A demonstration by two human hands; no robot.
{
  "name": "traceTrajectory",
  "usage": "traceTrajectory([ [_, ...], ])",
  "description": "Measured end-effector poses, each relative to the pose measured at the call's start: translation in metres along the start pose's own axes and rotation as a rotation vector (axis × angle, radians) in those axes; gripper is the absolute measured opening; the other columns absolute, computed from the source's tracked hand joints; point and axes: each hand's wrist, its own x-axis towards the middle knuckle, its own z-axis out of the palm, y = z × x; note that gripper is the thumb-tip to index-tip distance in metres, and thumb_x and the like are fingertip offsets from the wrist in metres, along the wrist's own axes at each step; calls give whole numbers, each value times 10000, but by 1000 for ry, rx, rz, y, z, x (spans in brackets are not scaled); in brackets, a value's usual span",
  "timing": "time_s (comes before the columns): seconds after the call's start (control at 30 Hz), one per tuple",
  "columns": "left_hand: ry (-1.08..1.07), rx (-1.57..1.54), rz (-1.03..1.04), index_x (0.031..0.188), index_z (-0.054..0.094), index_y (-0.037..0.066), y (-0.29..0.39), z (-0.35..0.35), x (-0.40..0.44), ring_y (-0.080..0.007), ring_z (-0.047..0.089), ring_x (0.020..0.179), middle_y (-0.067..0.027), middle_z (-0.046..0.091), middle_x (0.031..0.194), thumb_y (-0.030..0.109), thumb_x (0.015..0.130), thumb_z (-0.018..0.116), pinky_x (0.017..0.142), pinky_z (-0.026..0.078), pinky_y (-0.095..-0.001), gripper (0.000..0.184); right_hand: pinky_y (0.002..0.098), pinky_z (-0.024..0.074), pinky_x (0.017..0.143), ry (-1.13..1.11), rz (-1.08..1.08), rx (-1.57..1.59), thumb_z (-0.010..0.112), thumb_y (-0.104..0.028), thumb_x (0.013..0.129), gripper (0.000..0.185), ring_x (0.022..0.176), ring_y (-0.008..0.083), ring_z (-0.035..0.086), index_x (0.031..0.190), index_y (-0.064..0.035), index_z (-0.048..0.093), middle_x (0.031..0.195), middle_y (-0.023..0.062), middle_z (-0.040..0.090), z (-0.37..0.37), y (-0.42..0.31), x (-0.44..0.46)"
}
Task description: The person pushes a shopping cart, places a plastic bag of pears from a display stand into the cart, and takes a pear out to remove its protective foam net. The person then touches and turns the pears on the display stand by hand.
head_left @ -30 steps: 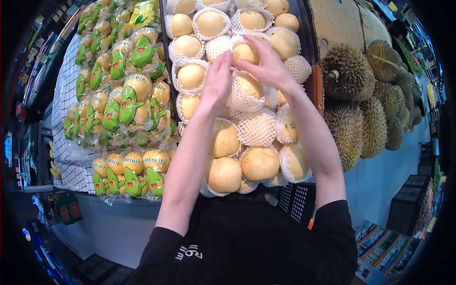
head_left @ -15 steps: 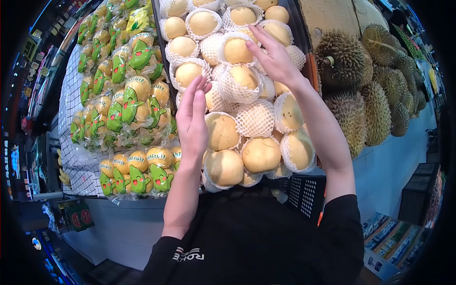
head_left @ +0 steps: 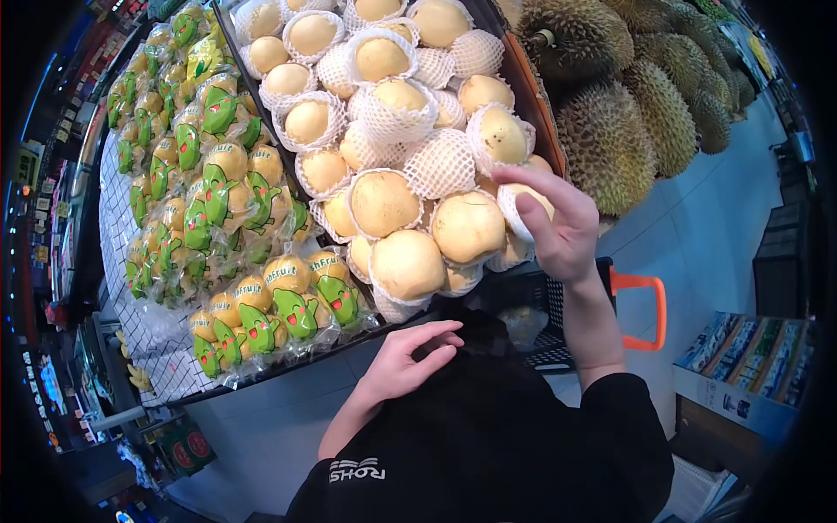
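Fruit [head_left: 407, 264], round and pale yellow, is heaped in a long box [head_left: 542, 122] in front of us, many pieces in white foam nets [head_left: 440, 166] and the nearest ones largely bare on top. Our right hand [head_left: 556, 222] is at the box's near right corner, thumb and fingers bent and spread wide apart, the palm turned inward. It overlaps a netted fruit [head_left: 512, 213] at that corner in our view; we cannot tell whether the fingertips touch it. Our left hand [head_left: 408, 362] is lower, in front of our black shirt [head_left: 497, 436] and just short of the box's near edge. Its fingers are loosely bent, with a narrow gap between them and the thumb, and we see nothing in it.

Beside the box on the left, clear bags [head_left: 218, 192] of yellow fruit, printed with smiling green cartoon figures, stand in rows on a desk covered with a white checked cloth [head_left: 118, 213]. To the right of the box, large spiky durians [head_left: 606, 148] are piled together. Below our right hand is a black basket [head_left: 552, 327] with perforated sides and an orange handle [head_left: 660, 314]; our right forearm passes in front of it. Farther right, a carton [head_left: 741, 366] displays rows of blue and green packs.
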Motion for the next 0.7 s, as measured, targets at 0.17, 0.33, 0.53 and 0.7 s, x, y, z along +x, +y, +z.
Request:
traceTrajectory([
  [0.17, 28, 277, 49, 1281, 589, 26, -18, 17, -37, -167, 685, 922, -108, 714, 1040, 109, 916, 646, 789, 523, -286, 379, 283, 537, 824, 307, 412, 251, 593, -59, 952, 184, 901, 166, 692, 1085, 39, 674, 947, 115, 725, 62, -24, -138],
  [0.33, 129, 153, -67, 1248, 601, 4, -105, 35, -74, -160, 673, 779, -123, 706, 941, 142, 927, 647, 705, 530, -278, 353, 313, 550, 741, 59, 562, -83, 643, -130, 920, 182, 851, 242, 711, 1039, -4, 698, 947, 135, 723, 94, -43, -250],
  [0.53, 41, 498, -379, 1265, 593, -5, -248, 49, -137, -231, 706, 820, -183, 711, 941, 283, 928, 636, 753, 537, -332, 446, 355, 545, 755, -143, 819, -188, 651, -214, 902, 251, 868, 274, 700, 1061, -24, 694, 974, 153, 712, 106, -56, -370],
  [0.7, 224, 81, -756, 1313, 547, 9, -323, 41, -184, -126, 645, 711, -74, 689, 944, 278, 965, 599, 586, 480, -264, 443, 397, 541, 794, -183, 941, -154, 619, -262, 906, 305, 910, 288, 696, 1094, -29, 675, 1001, 154, 709, 105, -66, -423],
])
